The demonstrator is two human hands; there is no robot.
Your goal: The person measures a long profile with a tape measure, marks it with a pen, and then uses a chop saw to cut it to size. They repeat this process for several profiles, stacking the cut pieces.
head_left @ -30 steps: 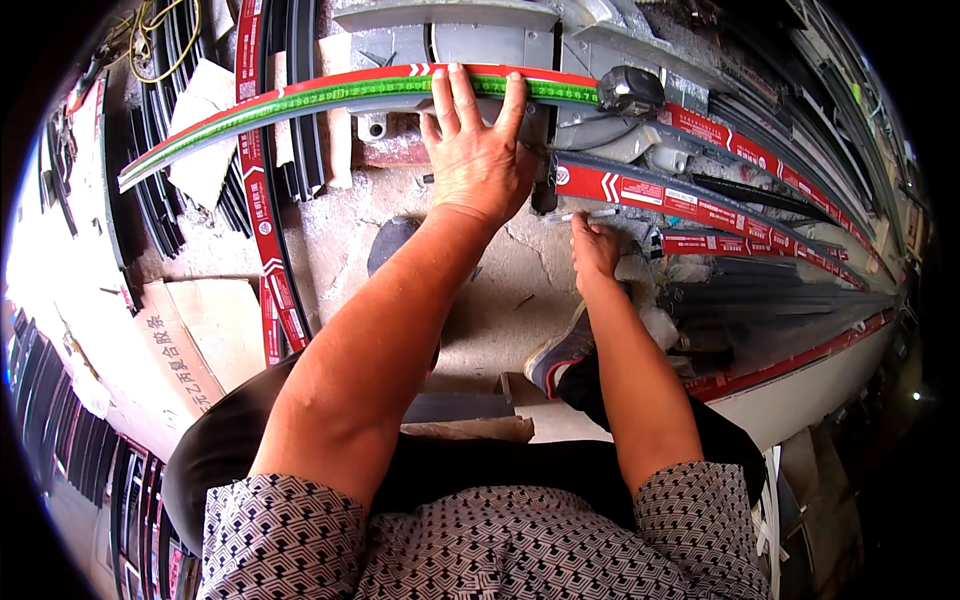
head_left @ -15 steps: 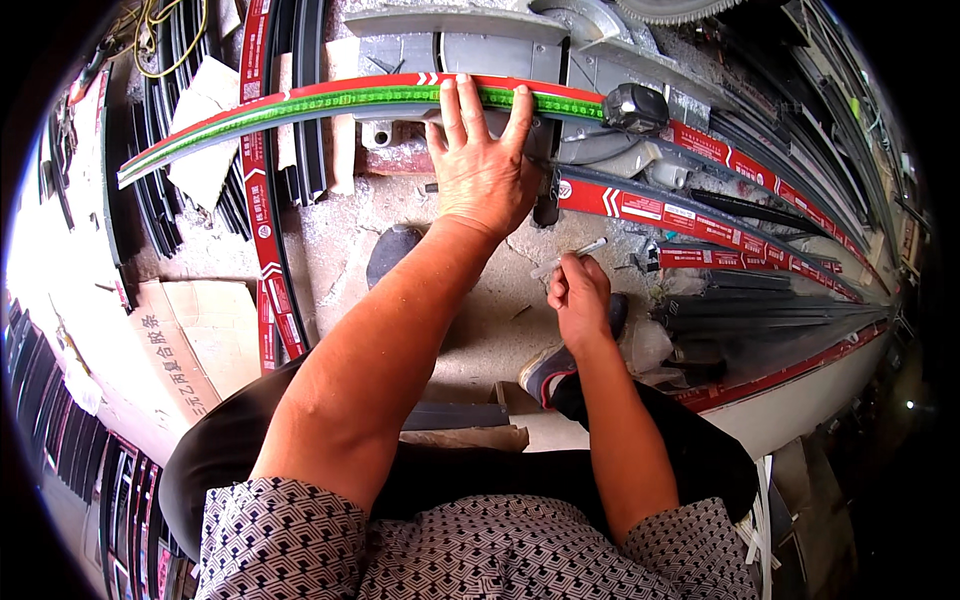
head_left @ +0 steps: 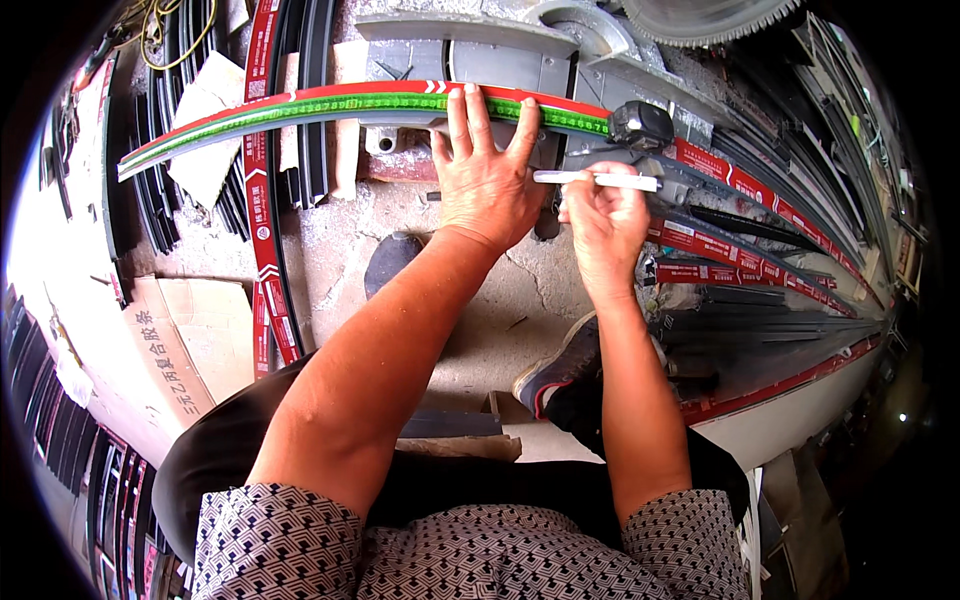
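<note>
— Green tape blade (head_left: 390, 104), where?
— Under the fingers of the left hand (head_left: 487, 190), lying along a red-faced strip (head_left: 400, 87), running out either side of that hand
— State of it?
— Spread wide, palm down
— Other one?
— The right hand (head_left: 608, 228), fingers drawn in, pinching a white pen (head_left: 632, 182) crosswise, just beside the left hand; whether pen touches it, can't tell
— Tape case (head_left: 642, 124)?
— Black, ahead of the right hand, at the blade's right end
— Toothed disc (head_left: 715, 18)?
— Farther ahead, past the case
</note>
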